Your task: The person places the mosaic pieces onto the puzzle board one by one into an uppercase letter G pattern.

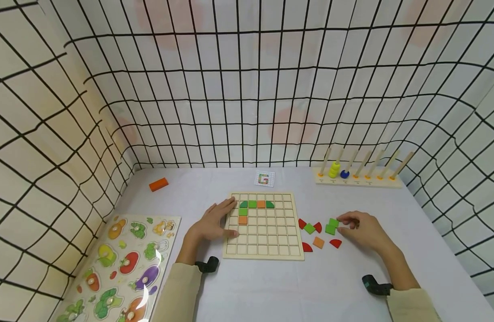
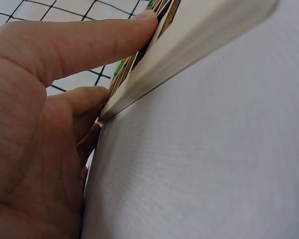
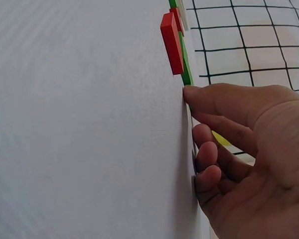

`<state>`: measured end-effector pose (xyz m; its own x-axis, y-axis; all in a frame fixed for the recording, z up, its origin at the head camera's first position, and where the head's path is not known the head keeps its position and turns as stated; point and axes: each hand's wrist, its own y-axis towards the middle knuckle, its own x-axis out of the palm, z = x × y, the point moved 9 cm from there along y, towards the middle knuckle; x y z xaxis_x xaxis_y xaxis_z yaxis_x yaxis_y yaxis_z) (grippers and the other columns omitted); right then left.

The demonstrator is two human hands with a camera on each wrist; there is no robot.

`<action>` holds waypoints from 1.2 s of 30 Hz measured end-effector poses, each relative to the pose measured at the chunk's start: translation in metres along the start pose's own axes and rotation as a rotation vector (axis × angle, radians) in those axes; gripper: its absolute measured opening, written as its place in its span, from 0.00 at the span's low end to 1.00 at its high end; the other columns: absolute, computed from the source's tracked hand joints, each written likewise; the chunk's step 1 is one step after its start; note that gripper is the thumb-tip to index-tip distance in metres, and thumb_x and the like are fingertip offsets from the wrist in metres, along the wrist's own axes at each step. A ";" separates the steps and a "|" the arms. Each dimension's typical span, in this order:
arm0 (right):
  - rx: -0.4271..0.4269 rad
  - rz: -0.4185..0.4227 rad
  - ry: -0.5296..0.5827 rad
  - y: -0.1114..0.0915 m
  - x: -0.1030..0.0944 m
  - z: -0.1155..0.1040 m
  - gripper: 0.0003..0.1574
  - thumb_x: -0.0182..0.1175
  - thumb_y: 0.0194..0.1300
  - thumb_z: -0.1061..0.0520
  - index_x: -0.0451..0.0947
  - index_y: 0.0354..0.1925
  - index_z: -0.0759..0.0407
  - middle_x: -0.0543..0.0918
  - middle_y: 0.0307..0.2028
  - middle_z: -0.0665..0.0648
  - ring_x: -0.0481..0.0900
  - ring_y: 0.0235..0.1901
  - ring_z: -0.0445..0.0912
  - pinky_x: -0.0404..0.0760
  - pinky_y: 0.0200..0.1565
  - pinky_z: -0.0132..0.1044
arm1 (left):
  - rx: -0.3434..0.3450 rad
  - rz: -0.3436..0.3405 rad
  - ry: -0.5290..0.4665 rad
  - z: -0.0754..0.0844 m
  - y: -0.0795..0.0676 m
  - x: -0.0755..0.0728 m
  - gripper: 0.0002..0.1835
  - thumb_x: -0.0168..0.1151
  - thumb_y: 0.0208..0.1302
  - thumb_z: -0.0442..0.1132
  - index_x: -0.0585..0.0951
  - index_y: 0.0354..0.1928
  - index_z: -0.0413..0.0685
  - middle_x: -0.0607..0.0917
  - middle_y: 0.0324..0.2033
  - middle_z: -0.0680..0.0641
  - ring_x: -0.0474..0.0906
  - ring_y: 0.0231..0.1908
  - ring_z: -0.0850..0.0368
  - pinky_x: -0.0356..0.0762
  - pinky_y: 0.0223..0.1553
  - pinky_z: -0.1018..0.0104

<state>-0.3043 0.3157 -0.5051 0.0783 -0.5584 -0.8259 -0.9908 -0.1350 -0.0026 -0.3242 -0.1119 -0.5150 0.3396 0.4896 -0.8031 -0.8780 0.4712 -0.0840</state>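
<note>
at mid-frame, the grid board (image 1: 267, 237) is touched along its left edge by the splayed left hand (image 1: 211, 222), presumably against sliding; right of centre, green squares (image 1: 330, 229) are met by the part-curled right hand (image 1: 363, 228); whether pinched cannot be told.

Premises: a booth-like tabletop station, seemingly a staged test area. Pale black-gridded walls (image 1: 249, 87) enclose the left, top and right of the frame; their material cannot be determined. A white-covered table (image 1: 287, 290) bears a vegetable puzzle (image 1: 120, 281), lower left, grid board (image 1: 267, 240), centre, and peg rack (image 1: 357, 181), right.
</note>
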 end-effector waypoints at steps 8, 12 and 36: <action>0.006 0.011 -0.003 0.003 0.004 0.005 0.22 0.71 0.64 0.50 0.84 0.53 0.57 0.82 0.39 0.53 0.73 0.39 0.47 0.73 0.36 0.30 | -0.012 -0.002 0.013 -0.002 0.000 0.002 0.54 0.72 0.57 0.56 0.56 0.82 0.52 0.52 0.83 0.53 0.46 0.82 0.49 0.38 0.83 0.47; 0.011 0.017 -0.003 0.003 0.005 0.005 0.25 0.74 0.62 0.47 0.84 0.53 0.56 0.81 0.40 0.53 0.72 0.39 0.47 0.72 0.36 0.31 | -0.012 -0.005 0.020 -0.003 0.000 0.002 0.54 0.72 0.57 0.57 0.56 0.82 0.53 0.52 0.83 0.53 0.45 0.82 0.49 0.38 0.83 0.47; 0.010 0.089 0.048 0.009 0.000 -0.022 0.24 0.72 0.65 0.45 0.85 0.52 0.58 0.83 0.38 0.55 0.74 0.39 0.48 0.74 0.35 0.30 | 0.004 -0.004 0.006 -0.002 0.001 0.001 0.55 0.72 0.57 0.57 0.57 0.82 0.51 0.52 0.83 0.51 0.46 0.82 0.47 0.38 0.82 0.44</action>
<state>-0.3113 0.2969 -0.4925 -0.0049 -0.6062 -0.7953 -0.9952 -0.0750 0.0633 -0.3252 -0.1126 -0.5173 0.3413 0.4832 -0.8062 -0.8751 0.4765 -0.0850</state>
